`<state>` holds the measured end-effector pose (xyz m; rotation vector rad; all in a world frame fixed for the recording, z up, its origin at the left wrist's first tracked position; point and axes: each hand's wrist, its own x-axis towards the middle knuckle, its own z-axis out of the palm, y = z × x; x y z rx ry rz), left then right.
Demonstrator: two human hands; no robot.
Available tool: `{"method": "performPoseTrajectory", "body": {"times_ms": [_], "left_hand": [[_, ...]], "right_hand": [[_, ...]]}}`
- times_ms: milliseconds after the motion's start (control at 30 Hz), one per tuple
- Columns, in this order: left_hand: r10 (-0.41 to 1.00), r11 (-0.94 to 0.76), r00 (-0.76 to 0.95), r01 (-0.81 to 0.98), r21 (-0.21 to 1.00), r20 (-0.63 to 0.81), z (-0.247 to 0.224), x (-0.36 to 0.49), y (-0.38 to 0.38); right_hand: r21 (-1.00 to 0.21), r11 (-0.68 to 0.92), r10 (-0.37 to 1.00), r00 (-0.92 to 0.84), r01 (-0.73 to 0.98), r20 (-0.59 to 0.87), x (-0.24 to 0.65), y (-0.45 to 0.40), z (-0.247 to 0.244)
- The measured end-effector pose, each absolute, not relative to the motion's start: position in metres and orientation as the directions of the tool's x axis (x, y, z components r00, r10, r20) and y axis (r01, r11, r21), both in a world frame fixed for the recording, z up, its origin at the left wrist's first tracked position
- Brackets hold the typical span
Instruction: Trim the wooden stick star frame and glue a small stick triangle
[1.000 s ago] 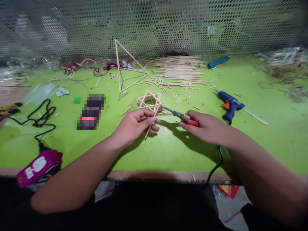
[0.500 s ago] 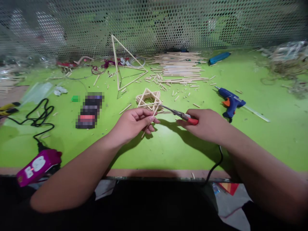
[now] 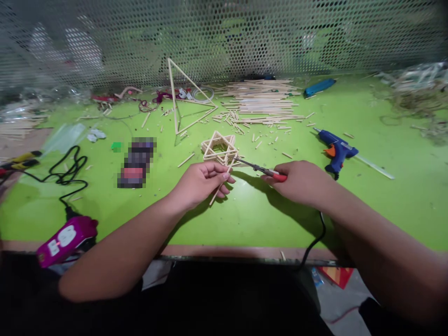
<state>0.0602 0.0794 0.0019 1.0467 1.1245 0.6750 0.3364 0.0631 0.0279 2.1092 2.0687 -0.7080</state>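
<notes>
Between the thumb and fingers of my left hand (image 3: 206, 184) is a thin wooden stick (image 3: 217, 191), slanting up to the right. Just beyond it sits a star-shaped stack of sticks (image 3: 220, 145) on the green table. My right hand (image 3: 297, 179) is wrapped round the red handle of long-nosed pliers (image 3: 259, 169). The pliers point left, and their tip is at the upper end of the held stick, beside the star's lower right corner. Whether the jaws touch the stick cannot be made out.
Behind the star stand a triangular stick frame (image 3: 175, 100) and a pile of sticks (image 3: 262, 100). A blue glue gun (image 3: 336, 149) lies right. Left are a blurred dark object (image 3: 136, 163), a black cable (image 3: 66, 175), a magenta device (image 3: 66, 239) and yellow-handled pliers (image 3: 24, 161).
The whole view has shifted, so the table's things appear slightly further right and lower. My left hand still holds the stick, and my right hand still grips the pliers.
</notes>
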Motion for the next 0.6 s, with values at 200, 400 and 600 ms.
{"method": "performPoseTrajectory", "body": {"times_ms": [200,400,600], "left_hand": [[0.864,0.396,0.332,0.016,0.918,-0.379,0.003,0.055,0.081],[0.841,0.409,0.389,-0.003,0.912,-0.376,0.004,0.052,0.082],[0.821,0.389,0.468,-0.041,0.920,-0.327,0.005,0.054,0.080]], "right_hand": [[-0.292,-0.065,0.932,-0.047,0.954,-0.360,0.347,0.070,0.023],[-0.442,0.001,0.904,-0.190,0.897,-0.383,0.355,0.063,0.026],[-0.465,0.006,0.886,-0.220,0.885,-0.407,0.352,0.056,0.028]]}}
